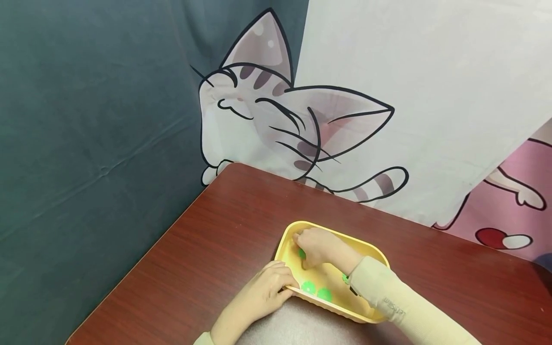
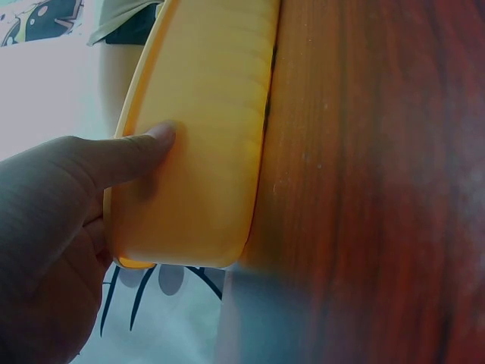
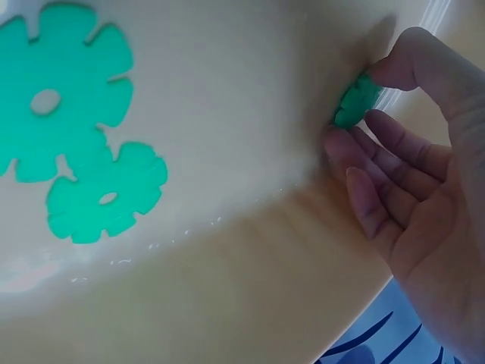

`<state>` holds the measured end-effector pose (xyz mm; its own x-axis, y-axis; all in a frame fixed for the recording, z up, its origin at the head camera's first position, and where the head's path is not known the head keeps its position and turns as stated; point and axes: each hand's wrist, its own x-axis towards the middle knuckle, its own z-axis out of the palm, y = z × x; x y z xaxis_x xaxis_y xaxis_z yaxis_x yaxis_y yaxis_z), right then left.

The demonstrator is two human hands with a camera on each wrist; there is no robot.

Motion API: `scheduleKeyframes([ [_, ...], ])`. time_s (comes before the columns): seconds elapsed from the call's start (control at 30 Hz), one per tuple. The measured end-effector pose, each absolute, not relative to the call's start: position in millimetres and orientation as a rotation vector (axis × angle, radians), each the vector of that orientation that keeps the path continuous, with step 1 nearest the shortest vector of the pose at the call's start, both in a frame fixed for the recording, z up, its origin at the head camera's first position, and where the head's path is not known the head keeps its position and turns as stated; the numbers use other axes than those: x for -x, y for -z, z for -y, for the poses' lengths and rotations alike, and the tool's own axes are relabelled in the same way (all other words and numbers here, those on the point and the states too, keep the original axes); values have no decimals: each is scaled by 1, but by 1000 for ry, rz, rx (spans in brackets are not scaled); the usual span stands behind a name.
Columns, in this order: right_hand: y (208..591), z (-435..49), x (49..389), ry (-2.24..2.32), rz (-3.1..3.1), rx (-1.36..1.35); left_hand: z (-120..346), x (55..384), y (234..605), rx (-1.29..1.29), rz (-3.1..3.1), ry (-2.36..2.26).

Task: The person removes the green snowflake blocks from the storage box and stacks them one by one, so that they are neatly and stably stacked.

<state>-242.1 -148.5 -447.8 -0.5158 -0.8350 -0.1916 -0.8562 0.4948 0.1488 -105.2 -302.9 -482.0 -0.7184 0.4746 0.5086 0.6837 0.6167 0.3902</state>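
A yellow plastic tray (image 1: 366,247) sits on the table, gripped at its near left rim by my left hand (image 1: 269,287). In the left wrist view the thumb (image 2: 155,144) presses against the tray's outer wall (image 2: 212,174), and the other fingers are mostly hidden behind the rim. My right hand (image 1: 321,247) reaches inside to the far left corner. There it pinches a green notched plastic disc (image 3: 358,101) between thumb and fingers. More green discs lie on the tray floor, such as a large-looking one (image 3: 76,114) and a smaller-looking one (image 3: 136,193) in the right wrist view.
The tray stands on a reddish-brown wooden table (image 1: 207,239), close to its near edge. Behind it hang a white cloth with a cartoon cat (image 1: 267,120) and a dark grey-green curtain (image 1: 95,120). The right sleeve (image 1: 409,302) crosses over the tray's right side.
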Motion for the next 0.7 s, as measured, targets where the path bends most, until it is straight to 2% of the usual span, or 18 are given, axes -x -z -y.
scheduleKeyframes([
  [0.33,440,146,242,-352,-2564,1487,301,109,482,935,2460,776],
  [0.7,420,127,238,-160,-2636,1620,301,110,484,977,2365,724],
])
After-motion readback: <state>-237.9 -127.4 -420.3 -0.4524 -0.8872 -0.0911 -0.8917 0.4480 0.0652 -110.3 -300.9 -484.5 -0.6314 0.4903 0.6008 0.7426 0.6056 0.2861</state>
